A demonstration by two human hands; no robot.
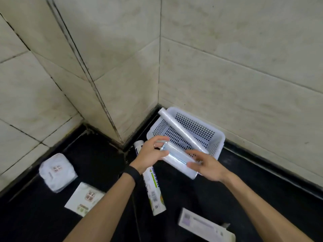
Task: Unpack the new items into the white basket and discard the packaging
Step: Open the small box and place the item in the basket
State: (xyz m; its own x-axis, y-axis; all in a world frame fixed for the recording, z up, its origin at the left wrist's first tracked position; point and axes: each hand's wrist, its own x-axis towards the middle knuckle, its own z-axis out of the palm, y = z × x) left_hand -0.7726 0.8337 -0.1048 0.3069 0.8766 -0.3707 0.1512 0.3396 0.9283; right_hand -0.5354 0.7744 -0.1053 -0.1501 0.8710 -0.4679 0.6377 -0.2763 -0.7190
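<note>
A white perforated basket (215,137) stands on the dark floor in the wall corner. A clear plastic roll (180,129) leans diagonally inside it, its top end over the far rim. Over the basket's near rim I hold a shiny silver-blue wrapped pack (176,153) between both hands. My left hand (151,155) grips its left end, fingers curled over the top. My right hand (206,165) holds its right end with fingers spread along it.
A long white printed roll package (153,187) lies on the floor under my left wrist. Left of it sit a white wrapped bundle (56,172) and a white printed box (83,200). A flat white box (204,226) lies near the bottom edge. Tiled walls close in behind.
</note>
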